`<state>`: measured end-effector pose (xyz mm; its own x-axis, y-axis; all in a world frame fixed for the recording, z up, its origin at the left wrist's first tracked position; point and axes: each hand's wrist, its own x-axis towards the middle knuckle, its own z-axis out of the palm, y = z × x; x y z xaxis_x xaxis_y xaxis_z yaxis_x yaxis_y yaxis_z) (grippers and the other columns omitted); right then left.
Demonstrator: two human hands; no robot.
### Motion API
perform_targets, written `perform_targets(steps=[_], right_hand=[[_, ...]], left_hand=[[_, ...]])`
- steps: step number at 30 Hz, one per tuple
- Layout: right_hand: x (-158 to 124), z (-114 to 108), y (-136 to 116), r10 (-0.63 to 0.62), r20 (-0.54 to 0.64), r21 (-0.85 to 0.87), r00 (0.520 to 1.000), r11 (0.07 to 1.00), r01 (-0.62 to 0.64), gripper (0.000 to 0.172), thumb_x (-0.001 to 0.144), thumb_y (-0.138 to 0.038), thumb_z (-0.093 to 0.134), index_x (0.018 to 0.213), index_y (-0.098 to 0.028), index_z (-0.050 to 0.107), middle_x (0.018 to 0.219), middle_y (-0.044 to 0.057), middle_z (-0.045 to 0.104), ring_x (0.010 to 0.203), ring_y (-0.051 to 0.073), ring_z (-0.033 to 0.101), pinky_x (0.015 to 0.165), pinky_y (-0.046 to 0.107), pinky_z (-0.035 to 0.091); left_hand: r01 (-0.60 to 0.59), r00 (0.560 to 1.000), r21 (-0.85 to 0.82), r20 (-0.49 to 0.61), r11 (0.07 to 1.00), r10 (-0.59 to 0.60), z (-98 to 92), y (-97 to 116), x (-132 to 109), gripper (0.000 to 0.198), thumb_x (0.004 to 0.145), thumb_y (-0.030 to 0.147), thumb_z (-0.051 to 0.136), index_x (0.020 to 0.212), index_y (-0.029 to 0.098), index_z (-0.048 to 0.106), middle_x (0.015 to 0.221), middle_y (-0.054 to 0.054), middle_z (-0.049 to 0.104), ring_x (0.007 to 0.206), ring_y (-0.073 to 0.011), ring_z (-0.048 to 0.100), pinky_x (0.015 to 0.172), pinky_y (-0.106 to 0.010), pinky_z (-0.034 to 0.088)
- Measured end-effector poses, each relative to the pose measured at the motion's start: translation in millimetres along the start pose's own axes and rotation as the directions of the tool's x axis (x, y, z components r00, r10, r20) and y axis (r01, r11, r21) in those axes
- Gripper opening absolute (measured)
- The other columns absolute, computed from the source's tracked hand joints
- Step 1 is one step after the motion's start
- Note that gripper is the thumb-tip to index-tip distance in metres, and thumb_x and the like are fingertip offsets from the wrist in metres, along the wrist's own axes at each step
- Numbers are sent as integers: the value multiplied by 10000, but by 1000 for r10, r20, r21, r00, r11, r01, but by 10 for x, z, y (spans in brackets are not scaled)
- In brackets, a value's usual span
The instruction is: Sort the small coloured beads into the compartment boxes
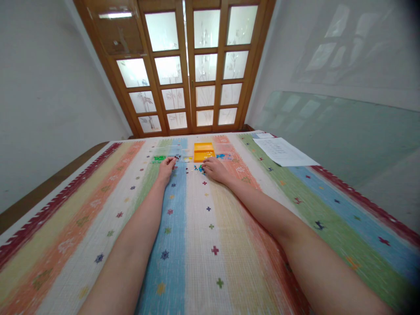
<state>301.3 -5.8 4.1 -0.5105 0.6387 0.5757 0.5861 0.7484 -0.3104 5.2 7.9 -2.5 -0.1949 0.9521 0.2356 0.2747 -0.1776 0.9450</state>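
My left hand [168,166] is at the near edge of a clear compartment with small dark pieces [177,157]; its thumb and fingers are pinched together, and anything between them is too small to make out. To its left, green pieces [159,158] lie in another clear compartment. My right hand [214,168] rests low over a loose heap of small blue and green pieces [200,168] on the cloth. Its fingers are bent together, their tips partly hidden. Just behind stands a yellow open box [204,147] with a few pale bits inside. Blue pieces [220,155] sit right of it.
A striped, patterned tablecloth [197,245] covers the table. White paper sheets [284,151] lie at the far right edge. A pale glass panel [341,131] leans by the right wall, and wooden glazed doors [188,70] close off the far side.
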Motion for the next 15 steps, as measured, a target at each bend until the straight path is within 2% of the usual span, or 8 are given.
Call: perform_targets(steps=[2,4,7,10,12,15], right_hand=[[-2,7,-1,-12,2,2,1000,1000,12,253,1034,-200,557,980,-204,804,1071,102,721,1061,233,612,984,402,487],[-6,12,4,-16,1,0,1000,1000,16,251,1036,-205,558,985,-207,804,1077,102,725,1064,233,615,990,408,488],[-14,19,19,-12,12,-8,1000,1000,12,232,1022,-187,576,983,-213,803,1087,94,724,1067,228,616,993,402,486],[-25,38,43,-22,22,2,1000,1000,22,215,1013,-174,589,984,-211,799,1113,91,723,1086,225,614,1002,394,480],[-31,58,63,-22,16,12,1000,1000,22,208,1012,-175,593,984,-208,797,1134,93,721,1099,224,614,1001,389,481],[-34,86,94,-27,14,8,1000,1000,27,209,1004,-163,597,983,-212,799,1129,91,723,1101,224,617,993,387,489]], left_hand=[[86,994,-42,-71,995,-89,-17,-12,97,223,953,366,565,1036,188,669,791,-10,637,668,-147,572,692,-293,537],[126,987,-48,-95,991,-130,-35,-2,190,209,949,359,564,1016,192,670,742,2,611,642,-145,559,660,-284,526],[133,984,-24,-113,991,-135,-54,41,294,206,937,341,579,1022,185,681,732,1,627,635,-140,562,639,-266,516],[137,981,43,-142,990,-129,-73,78,335,272,935,310,566,1125,156,686,843,-32,716,632,-134,583,650,-266,519],[86,990,139,-125,986,-69,-100,81,325,353,931,283,570,1247,159,667,954,-58,763,684,-152,627,700,-286,534],[-105,993,355,-11,929,116,-157,53,272,388,926,266,606,1302,198,679,1072,-76,780,865,-203,686,852,-330,535]])
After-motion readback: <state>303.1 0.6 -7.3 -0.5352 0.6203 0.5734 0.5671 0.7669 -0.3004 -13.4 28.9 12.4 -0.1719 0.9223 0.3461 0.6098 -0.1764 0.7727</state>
